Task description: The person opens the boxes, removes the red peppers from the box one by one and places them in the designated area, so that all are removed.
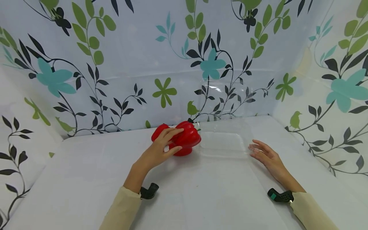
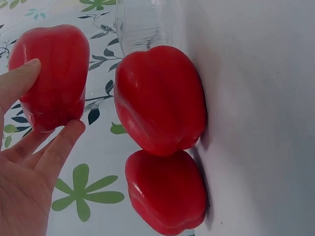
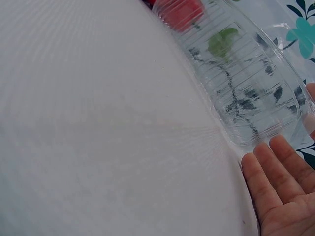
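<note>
My left hand (image 1: 156, 148) grips a red bell pepper (image 2: 54, 73) between thumb and fingers, lifted off the table. Beneath and beside it, two more red bell peppers lie on the white surface, a larger-looking one (image 2: 160, 101) and another (image 2: 167, 191) touching it. To their right sits a clear plastic clamshell container (image 1: 222, 156), its transparent lid raised at the back. My right hand (image 1: 267, 158) is at the container's right end, fingers nearly straight and fingertips at its edge; whether they press on it I cannot tell. The thumb is partly cut off in the right wrist view.
A white cloth covers the table (image 1: 184, 195). Behind it and at both sides rise walls of white fabric (image 1: 126, 86) printed with leaves, flowers and birds. The open lid (image 1: 227, 92) stands near the back fabric.
</note>
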Available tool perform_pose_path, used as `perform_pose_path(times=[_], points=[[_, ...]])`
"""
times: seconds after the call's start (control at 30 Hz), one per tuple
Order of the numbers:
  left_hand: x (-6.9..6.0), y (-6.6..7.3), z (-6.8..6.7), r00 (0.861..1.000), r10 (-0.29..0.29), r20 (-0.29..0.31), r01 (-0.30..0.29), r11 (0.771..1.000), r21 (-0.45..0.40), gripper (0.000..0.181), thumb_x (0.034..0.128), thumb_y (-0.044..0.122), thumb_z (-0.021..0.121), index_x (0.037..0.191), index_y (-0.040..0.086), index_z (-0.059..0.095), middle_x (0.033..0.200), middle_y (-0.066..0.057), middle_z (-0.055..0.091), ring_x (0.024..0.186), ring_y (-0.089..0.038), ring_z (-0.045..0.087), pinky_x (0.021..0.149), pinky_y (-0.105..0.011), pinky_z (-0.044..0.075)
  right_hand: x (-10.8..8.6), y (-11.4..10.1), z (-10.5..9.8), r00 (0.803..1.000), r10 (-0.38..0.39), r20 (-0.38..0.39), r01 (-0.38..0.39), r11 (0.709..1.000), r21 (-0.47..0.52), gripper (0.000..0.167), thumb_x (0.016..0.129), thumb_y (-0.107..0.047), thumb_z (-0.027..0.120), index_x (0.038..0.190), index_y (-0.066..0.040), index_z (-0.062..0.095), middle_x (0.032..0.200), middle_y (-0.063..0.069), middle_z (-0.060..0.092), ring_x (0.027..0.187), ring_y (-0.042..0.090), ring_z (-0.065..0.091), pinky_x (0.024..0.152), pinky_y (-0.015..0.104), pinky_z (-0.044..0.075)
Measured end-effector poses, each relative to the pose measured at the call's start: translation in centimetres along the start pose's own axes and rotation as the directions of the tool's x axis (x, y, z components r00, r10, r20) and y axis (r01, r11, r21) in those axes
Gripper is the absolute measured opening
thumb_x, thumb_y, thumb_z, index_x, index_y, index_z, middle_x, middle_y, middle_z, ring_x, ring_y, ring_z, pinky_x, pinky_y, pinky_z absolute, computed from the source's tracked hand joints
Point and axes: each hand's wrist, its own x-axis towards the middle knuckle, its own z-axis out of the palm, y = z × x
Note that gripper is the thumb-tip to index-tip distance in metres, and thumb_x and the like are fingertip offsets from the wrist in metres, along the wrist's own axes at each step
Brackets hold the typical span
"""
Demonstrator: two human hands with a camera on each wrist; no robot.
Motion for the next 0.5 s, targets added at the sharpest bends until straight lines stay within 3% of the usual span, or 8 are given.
perform_pose_path(times=[0.17, 0.5], points=[[-0.5, -0.1, -0.4, 0.999, -0.036, 0.004, 0.036, 0.999, -0.027, 0.067, 0.0879, 0.013, 0.073, 0.146, 0.026, 0.042, 0.143, -0.006, 0.04, 0.131, -0.028, 0.043, 0.092, -0.048, 0.053, -0.1, 0.0, 0.0, 1.0, -0.015, 0.01, 0.015, 1.0, 0.001, 0.048, 0.102, -0.002, 0.044, 0.149, 0.002, 0.031, 0.137, 0.006, 0.052, 0.122, 0.005, 0.054, 0.094, 0.023, 0.05], [-1.3, -0.9, -1.0, 1.0, -0.017, -0.002, 0.017, 0.998, -0.059, 0.069, 0.0868, 0.008, 0.073, 0.145, 0.026, 0.041, 0.142, -0.007, 0.04, 0.131, -0.029, 0.044, 0.094, -0.049, 0.051, -0.1, -0.1, 0.1, 1.0, -0.001, -0.001, 0.001, 0.999, -0.043, 0.049, 0.103, -0.005, 0.045, 0.149, 0.003, 0.029, 0.134, 0.0, 0.053, 0.12, 0.002, 0.055, 0.093, 0.021, 0.05]])
